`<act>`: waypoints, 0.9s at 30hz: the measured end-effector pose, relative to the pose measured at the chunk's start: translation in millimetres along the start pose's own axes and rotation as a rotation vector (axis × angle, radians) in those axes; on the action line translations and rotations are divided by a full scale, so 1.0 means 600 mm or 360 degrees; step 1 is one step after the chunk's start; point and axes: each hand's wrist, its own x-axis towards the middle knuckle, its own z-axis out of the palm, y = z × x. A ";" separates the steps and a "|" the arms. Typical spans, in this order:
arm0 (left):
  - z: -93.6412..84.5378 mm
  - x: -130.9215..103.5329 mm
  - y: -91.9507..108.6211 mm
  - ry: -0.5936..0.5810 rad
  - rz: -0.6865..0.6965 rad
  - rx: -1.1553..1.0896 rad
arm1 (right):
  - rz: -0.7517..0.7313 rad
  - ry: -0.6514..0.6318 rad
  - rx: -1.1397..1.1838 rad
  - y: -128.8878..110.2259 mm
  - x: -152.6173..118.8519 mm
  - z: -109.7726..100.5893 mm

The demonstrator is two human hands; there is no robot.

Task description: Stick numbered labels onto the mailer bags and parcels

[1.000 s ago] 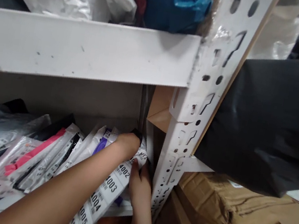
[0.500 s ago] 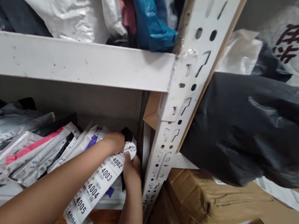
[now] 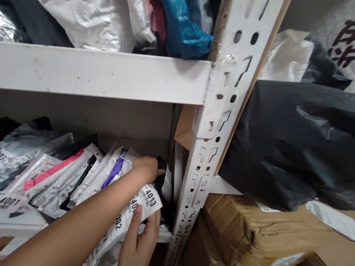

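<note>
My left hand [image 3: 145,168] reaches in among plastic packets on the lower shelf, its fingers curled at the top edge of the packets. One fingertip touches a black packet [image 3: 164,181] at the row's right end; exactly what the fingers grip is partly hidden. Below it, my right hand [image 3: 141,241] pinches a strip of white number labels [image 3: 150,199] between thumb and fingers. "4013" shows at the strip's top, with lower numbers curving down behind my thumb. To the left stands a white packet with a purple band [image 3: 114,168].
Several bagged packets lean leftward along the shelf, one tagged with a 4001 label [image 3: 9,202]. A white perforated post [image 3: 215,126] rises right of my hands, with a shelf beam [image 3: 89,69] above. Cardboard boxes [image 3: 241,236] and a black plastic bag [image 3: 305,146] are at right.
The label strip has turned and drawn down, so 4013 now faces me and the lower labels curl out of sight. My right hand has moved down and left; my left hand has shifted slightly right.
</note>
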 end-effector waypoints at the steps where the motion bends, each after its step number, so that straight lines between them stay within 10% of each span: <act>1: -0.002 -0.010 0.004 0.0002 -0.0014 0.0008 | 0.0019 0.0025 0.0043 0.002 -0.007 0.001; 7: -0.002 -0.083 -0.005 0.0238 0.0261 -0.0055 | 0.0320 0.0380 0.0527 0.012 0.002 -0.009; 16: 0.059 -0.145 -0.078 0.0094 0.0416 -0.1979 | 0.0705 -0.0154 0.0986 -0.005 0.033 -0.040; 21: 0.077 -0.148 -0.078 0.0317 0.0353 -0.2051 | 0.0630 -0.0213 0.0942 -0.013 0.034 -0.036; 27: 0.105 -0.215 -0.113 0.0900 0.0786 -0.1266 | 0.0195 -0.0256 0.0763 -0.032 0.039 -0.066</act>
